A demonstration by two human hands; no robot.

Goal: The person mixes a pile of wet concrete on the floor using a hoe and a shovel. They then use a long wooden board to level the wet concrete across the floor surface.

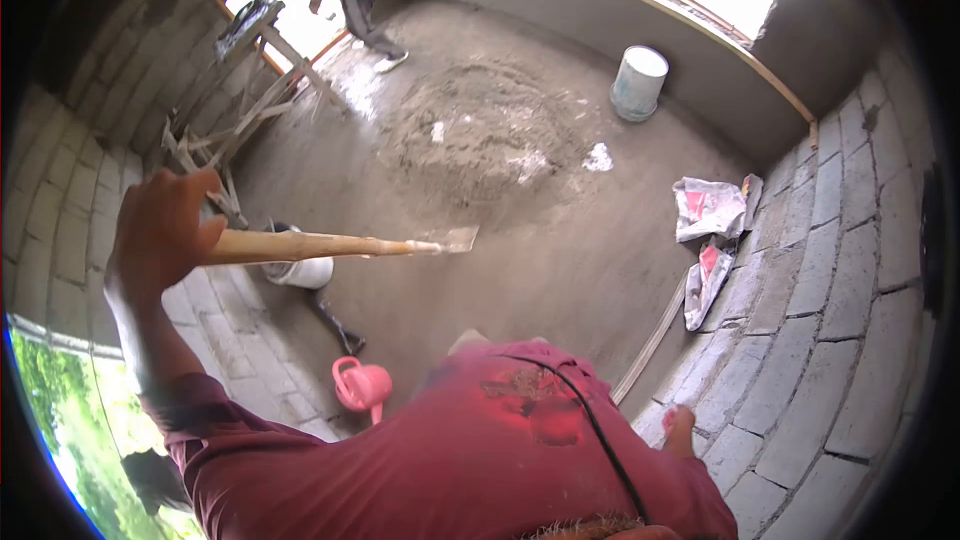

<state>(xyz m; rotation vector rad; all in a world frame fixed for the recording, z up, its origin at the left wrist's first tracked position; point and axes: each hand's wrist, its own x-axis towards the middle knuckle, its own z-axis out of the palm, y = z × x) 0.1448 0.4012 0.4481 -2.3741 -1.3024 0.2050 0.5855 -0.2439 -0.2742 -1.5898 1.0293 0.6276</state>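
My left hand (165,230) is wrapped round the upper end of a long bamboo-handled tool (330,245). Its flat, pale blade (460,239) is low by the floor, on the near side of a heap of grey sand-like mix (480,130) with white powder patches on it. Down at my right side, by the block wall, is my right hand (680,432). Its fingers look curled, with a small pinkish patch at them that I cannot make out. The right hand is apart from the tool.
A white bucket (639,85) stands by the far wall, another bucket (300,272) on the left. A pink watering can (362,387) lies near my left side. Torn sacks (710,208) rest along the right wall. A person (360,0) stands beyond the heap, near a wooden trestle (285,60).
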